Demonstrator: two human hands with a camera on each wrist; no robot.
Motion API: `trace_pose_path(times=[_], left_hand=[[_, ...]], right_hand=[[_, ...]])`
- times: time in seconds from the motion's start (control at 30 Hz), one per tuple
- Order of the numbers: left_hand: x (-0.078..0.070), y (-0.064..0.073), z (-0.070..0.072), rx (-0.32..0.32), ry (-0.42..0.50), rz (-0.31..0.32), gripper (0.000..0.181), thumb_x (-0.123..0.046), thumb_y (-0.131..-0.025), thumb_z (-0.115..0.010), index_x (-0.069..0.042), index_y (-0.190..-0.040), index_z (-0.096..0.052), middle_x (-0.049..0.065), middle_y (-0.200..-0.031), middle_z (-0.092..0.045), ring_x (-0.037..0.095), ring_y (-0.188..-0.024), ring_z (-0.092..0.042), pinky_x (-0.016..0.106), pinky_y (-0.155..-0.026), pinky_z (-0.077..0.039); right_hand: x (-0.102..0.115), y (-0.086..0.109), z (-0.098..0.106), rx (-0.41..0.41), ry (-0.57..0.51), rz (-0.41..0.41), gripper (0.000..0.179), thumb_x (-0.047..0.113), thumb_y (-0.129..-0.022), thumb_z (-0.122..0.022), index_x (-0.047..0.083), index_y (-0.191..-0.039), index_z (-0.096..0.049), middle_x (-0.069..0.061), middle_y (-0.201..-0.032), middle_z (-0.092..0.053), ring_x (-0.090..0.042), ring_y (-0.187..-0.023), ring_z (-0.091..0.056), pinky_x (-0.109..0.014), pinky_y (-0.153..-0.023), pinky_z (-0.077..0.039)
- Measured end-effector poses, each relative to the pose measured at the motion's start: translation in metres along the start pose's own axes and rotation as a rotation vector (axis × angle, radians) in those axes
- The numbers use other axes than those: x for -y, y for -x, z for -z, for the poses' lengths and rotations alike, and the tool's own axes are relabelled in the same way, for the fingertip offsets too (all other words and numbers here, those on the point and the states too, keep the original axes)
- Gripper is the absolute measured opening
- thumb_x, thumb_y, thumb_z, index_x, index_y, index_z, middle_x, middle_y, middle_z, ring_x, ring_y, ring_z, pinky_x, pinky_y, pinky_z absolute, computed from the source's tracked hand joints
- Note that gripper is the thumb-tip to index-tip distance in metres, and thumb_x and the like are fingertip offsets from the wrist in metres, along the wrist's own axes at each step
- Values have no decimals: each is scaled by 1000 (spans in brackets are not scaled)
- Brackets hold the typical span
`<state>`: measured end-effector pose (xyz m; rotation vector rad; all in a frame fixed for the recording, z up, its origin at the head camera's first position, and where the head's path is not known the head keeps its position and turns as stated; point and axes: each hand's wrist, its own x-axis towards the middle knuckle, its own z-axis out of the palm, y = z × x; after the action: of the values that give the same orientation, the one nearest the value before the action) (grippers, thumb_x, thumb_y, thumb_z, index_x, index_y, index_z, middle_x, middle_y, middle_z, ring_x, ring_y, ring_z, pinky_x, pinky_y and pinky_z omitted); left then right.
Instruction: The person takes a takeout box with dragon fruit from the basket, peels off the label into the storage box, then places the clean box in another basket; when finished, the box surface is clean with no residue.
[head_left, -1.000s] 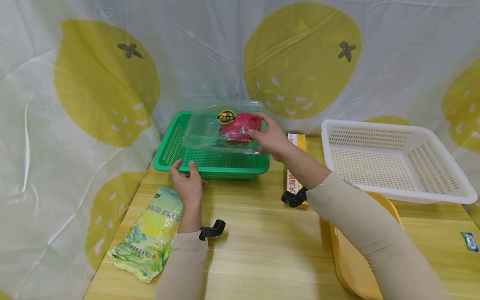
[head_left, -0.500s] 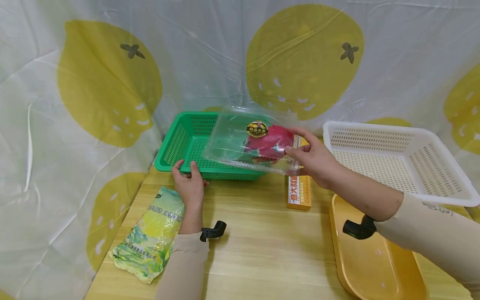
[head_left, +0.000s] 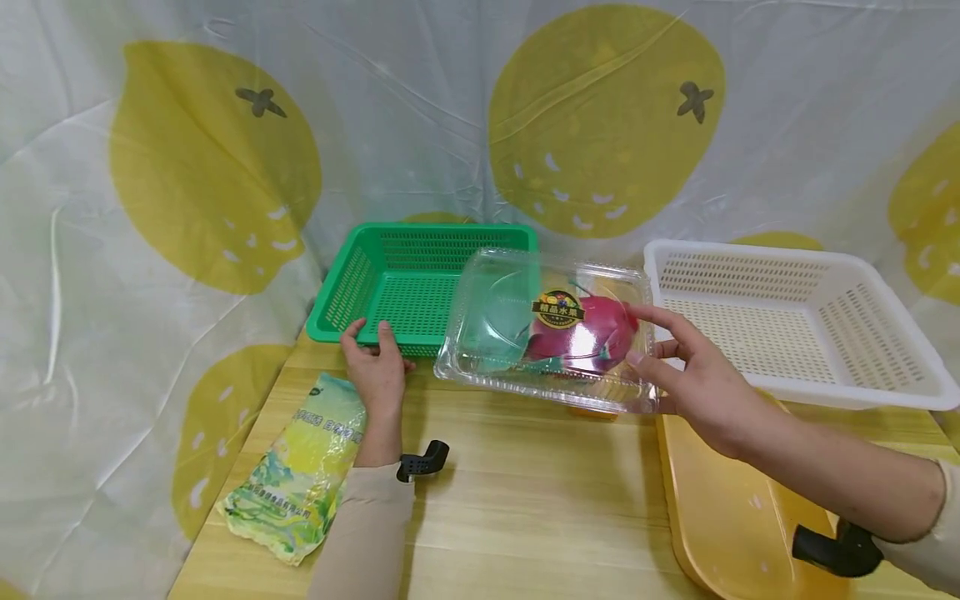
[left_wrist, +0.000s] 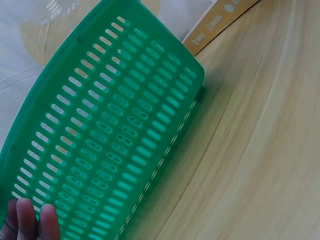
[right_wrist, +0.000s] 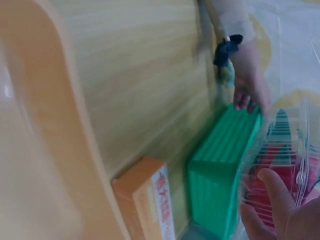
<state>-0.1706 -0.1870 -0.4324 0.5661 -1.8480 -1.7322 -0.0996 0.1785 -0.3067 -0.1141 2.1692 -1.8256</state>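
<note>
Near its front left corner, my left hand grips the rim of a green plastic basket that stands against the curtain. In the left wrist view, its fingertips press on the slotted wall. My right hand holds the right edge of a clear plastic clamshell box, thumb on top and fingers at the side. Inside the box lies a pink dragon fruit, and a black and gold label is on its lid. The box is in the air, overlapping the basket's right end in the head view.
A white basket stands at the back right, a yellow tray in front of it. An orange carton, mostly hidden behind the clamshell in the head view, lies between. A green-yellow packet lies at the left on the wooden table.
My right hand has carried the clamshell box with the dragon fruit from above the green basket to the right and nearer to me. The left hand has stayed on the basket's rim.
</note>
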Motion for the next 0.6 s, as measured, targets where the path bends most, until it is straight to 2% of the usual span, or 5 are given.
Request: trace_pose_path(times=[0.2, 0.23, 0.6], left_hand=[[4, -1, 0, -3, -18, 1, 43, -36, -104, -59, -16, -140, -47, -6, -54, -51, 9, -37, -56, 31, -45, -54], [9, -3, 0, -6, -22, -1, 43, -38, -103, -59, -18, -140, -47, -6, -55, -51, 10, -38, -56, 34, -46, -55], [11, -5, 0, 8, -32, 1, 43, -41, -103, -58, -20, -140, -46, -3, -59, -51, 9, -39, -56, 40, -49, -58]], right_hand=[[-14, 24, 3, -1, -8, -29, 64, 15, -104, -59, 20, -159, -27, -20, -118, -38, -16, -99, -66, -44, -76, -64], [-17, 27, 2, -1, -11, -38, 65, 15, -104, -59, 20, -159, -27, -20, -118, -38, -17, -99, -66, -44, -75, -64], [-56, 55, -16, 21, 21, -161, 67, 15, -102, -63, 21, -159, -28, -19, -115, -41, -22, -88, -62, -39, -72, -63]])
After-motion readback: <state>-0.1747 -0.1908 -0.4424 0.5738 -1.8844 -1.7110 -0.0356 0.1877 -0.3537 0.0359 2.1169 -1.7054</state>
